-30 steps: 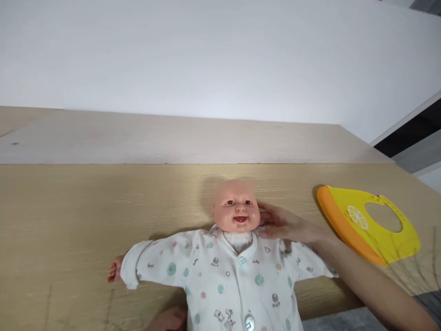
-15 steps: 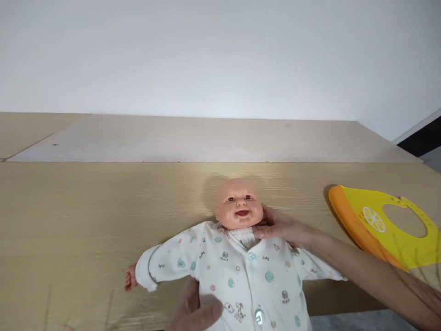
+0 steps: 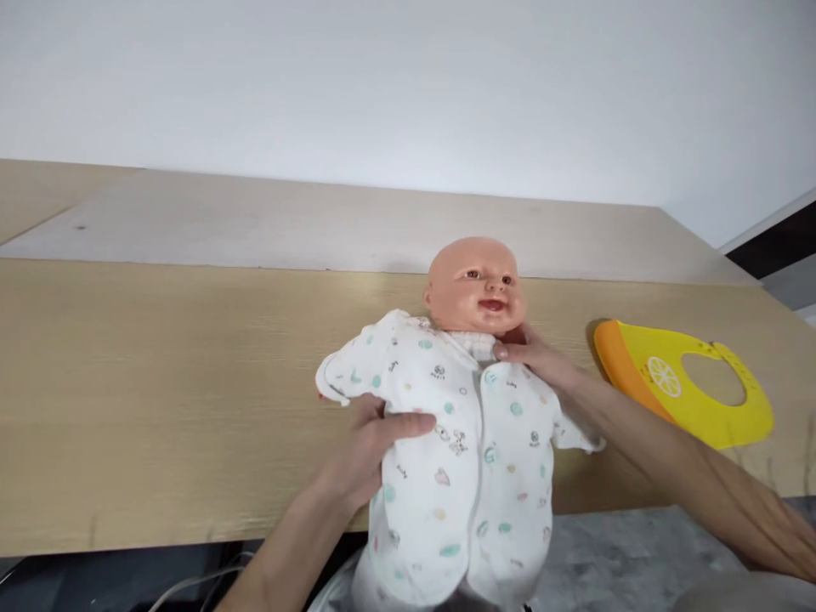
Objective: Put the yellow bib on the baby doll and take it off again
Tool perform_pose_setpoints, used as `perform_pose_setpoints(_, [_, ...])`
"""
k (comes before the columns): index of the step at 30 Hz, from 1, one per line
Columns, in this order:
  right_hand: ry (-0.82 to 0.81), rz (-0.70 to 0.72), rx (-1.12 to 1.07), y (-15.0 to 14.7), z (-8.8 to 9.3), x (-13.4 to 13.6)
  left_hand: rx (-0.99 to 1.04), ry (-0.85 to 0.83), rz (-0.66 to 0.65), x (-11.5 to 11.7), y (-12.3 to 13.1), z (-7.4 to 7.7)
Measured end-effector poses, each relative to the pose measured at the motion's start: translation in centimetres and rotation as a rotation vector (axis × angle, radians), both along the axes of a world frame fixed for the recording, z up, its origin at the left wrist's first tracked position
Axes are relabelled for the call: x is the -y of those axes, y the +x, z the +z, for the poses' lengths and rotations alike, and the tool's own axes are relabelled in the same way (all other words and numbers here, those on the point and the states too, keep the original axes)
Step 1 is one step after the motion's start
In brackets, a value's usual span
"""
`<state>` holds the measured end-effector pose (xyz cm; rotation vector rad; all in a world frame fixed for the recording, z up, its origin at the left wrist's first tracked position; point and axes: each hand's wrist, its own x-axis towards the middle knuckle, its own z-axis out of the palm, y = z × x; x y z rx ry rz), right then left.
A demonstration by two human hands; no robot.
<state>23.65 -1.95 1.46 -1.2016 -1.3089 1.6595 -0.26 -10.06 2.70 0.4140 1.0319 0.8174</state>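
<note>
A person stands at a pale wooden tabletop (image 3: 159, 382) with a bald vinyl baby doll (image 3: 475, 285) between their hands, dressed in a white printed sleepsuit (image 3: 459, 450) with pastel dots and small animal motifs. The doll sits at about the middle of the table, face up, its head towards the far side and the bottom of the sleepsuit reaching past the near edge, over a mottled grey floor (image 3: 637, 552). The left hand (image 3: 370, 442) is on the doll's side at the chest, its thumb stretched across the front of the sleepsuit; I can't tell how the other fingers sit, as they're mostly hidden behind the body. The right hand (image 3: 529, 353) is up at the collar, fingers close together and pinching the neckline just under the chin. To the right, just past that forearm, lies a yellow silicone bib (image 3: 676, 387) with an orange rim and a lemon-slice design. A paler wooden board (image 3: 319, 229) and a white wall (image 3: 408, 85) stand beyond the table.
</note>
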Motion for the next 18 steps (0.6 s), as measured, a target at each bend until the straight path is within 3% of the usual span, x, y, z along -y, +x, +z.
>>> perform_pose_setpoints(4, [0.038,-0.108,-0.045,-0.6,2.3,-1.0,0.015,0.069,0.031,-1.7,0.2,0.8])
perform_pose_setpoints(8, [0.128,-0.152,-0.051,-1.2,3.3,-2.6,-0.032,0.138,0.072,-3.5,0.0,1.4])
perform_pose_setpoints(13, [0.220,-0.089,-0.078,-1.5,3.0,-6.3,-0.070,0.214,0.091,-6.6,-0.5,1.7])
perform_pose_setpoints(18, [0.219,-0.025,-0.183,-2.5,1.8,-10.9,-0.129,0.268,0.069,-9.9,-1.0,0.7])
